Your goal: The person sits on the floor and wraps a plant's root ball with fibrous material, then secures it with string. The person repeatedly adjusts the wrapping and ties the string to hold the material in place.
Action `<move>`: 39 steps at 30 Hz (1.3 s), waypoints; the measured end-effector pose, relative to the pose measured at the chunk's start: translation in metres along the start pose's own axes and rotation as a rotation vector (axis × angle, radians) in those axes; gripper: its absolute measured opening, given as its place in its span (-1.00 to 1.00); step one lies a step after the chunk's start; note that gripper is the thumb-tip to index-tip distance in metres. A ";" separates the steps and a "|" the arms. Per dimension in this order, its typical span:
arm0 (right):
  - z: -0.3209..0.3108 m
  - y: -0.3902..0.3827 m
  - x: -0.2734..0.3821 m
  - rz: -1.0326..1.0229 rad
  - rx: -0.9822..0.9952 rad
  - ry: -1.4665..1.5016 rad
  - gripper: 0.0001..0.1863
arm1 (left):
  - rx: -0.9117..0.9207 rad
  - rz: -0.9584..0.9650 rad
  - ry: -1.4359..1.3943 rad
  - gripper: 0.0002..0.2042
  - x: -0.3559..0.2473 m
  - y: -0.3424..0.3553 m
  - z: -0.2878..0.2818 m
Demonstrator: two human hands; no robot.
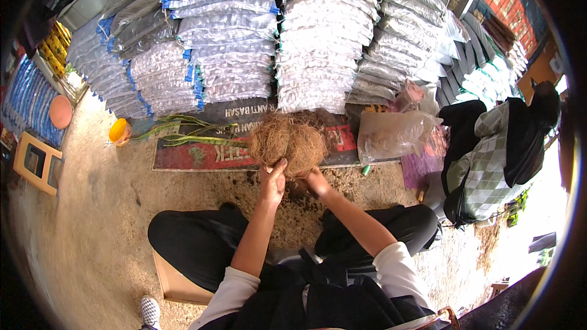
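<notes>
A shaggy bundle of brown coir-like fibre [288, 145] is gripped between my two hands over the front edge of a dark printed mat [177, 157]. My left hand [273, 180] presses its thumb on the near left side of the bundle. At the near right, my right hand [316, 181] holds it from below, most of the fingers hidden behind fibre. Long green leaves with yellowish edges [202, 140] stretch leftward on the mat from beside the bundle; whether they join it is hidden.
Tall stacks of filled plastic bags [321, 36] line the back. A yellow cup [120, 131] and a tan stool [38, 163] are at left. A clear plastic bag [391, 134] lies right of the bundle, near a person in checked clothing [489, 159]. Dark crumbs litter the floor before me.
</notes>
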State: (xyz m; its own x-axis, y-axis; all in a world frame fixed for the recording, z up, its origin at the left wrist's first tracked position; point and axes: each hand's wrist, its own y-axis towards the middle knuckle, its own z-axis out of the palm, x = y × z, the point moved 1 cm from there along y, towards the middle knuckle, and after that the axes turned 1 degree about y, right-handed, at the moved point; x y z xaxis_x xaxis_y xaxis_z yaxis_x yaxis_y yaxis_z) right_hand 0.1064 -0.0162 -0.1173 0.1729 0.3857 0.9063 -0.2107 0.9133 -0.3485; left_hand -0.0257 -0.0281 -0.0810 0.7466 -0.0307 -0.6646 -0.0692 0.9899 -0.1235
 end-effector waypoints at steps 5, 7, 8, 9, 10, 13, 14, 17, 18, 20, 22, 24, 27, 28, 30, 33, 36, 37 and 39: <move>0.027 -0.023 0.003 -0.049 0.087 0.059 -0.92 | -0.092 0.042 0.072 -0.47 0.005 0.008 -0.005; 0.031 -0.032 0.009 -0.090 0.082 -0.043 -0.90 | -0.165 0.043 0.153 -0.52 0.004 0.008 -0.003; 0.032 -0.033 0.007 -0.231 0.091 -0.123 -0.90 | -0.199 0.051 0.176 -0.55 0.004 0.009 0.001; 0.033 -0.033 0.002 -0.372 0.099 -0.204 -0.89 | -0.233 0.059 0.199 -0.58 0.003 0.008 0.003; 0.034 -0.034 0.000 -0.515 0.106 -0.283 -0.89 | -0.250 0.039 0.220 -0.62 0.001 0.008 0.005; 0.039 -0.054 0.029 -0.386 0.158 -0.442 -0.85 | -0.277 -0.050 0.281 -0.52 -0.008 0.005 0.002; 0.041 -0.058 0.036 -0.371 0.170 -0.461 -0.85 | -0.248 -0.051 0.270 -0.61 -0.009 0.004 0.003; 0.042 -0.069 0.057 -0.421 0.207 -0.584 -0.83 | -0.209 -0.071 0.232 -0.75 -0.010 0.001 0.006; 0.041 -0.071 0.061 -0.451 0.262 -0.618 -0.83 | -0.228 -0.088 0.218 -0.77 -0.010 0.000 0.009; 0.039 -0.075 0.066 -0.510 0.370 -0.690 -0.81 | -0.231 -0.080 0.187 -0.79 -0.008 0.000 0.010; 0.040 -0.083 0.063 -0.525 0.475 -0.777 -0.82 | -0.203 -0.032 0.154 -0.82 -0.003 0.005 0.008; 0.042 -0.089 0.068 -0.555 0.539 -0.783 -0.82 | -0.190 -0.028 0.124 -0.75 0.000 0.007 0.009; 0.043 -0.089 0.082 -0.673 0.516 -0.671 -0.84 | -0.187 -0.079 0.078 -0.60 0.014 0.010 0.000; 0.043 -0.090 0.097 -0.653 0.508 -0.672 -0.84 | -0.187 -0.107 0.065 -0.55 0.019 0.010 -0.003; 0.036 -0.082 0.119 -0.736 0.468 -0.746 -0.84 | -0.159 -0.216 0.125 -0.52 0.018 0.005 -0.004; 0.024 -0.071 0.149 -0.822 0.426 -0.999 -0.79 | 0.103 -0.140 0.159 -0.52 0.036 0.010 -0.024; 0.018 -0.074 0.178 -0.818 0.241 -1.406 -0.74 | 0.115 -0.126 0.159 -0.50 0.031 0.003 -0.011; 0.013 -0.069 0.180 -0.919 0.222 -1.389 -0.71 | 0.126 -0.149 0.112 -0.49 0.032 0.002 -0.010; 0.006 -0.066 0.186 -0.923 0.183 -1.423 -0.71 | 0.146 -0.197 0.018 -0.47 0.034 0.001 -0.007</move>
State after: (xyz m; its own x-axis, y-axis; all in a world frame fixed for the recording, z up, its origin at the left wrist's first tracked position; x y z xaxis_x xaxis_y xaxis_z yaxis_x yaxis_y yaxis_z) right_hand 0.1467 -0.0058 0.0762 -0.6187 -0.7285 0.2941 -0.6576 0.6850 0.3136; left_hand -0.0049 -0.0288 -0.1089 0.7240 -0.2260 -0.6517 0.1739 0.9741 -0.1447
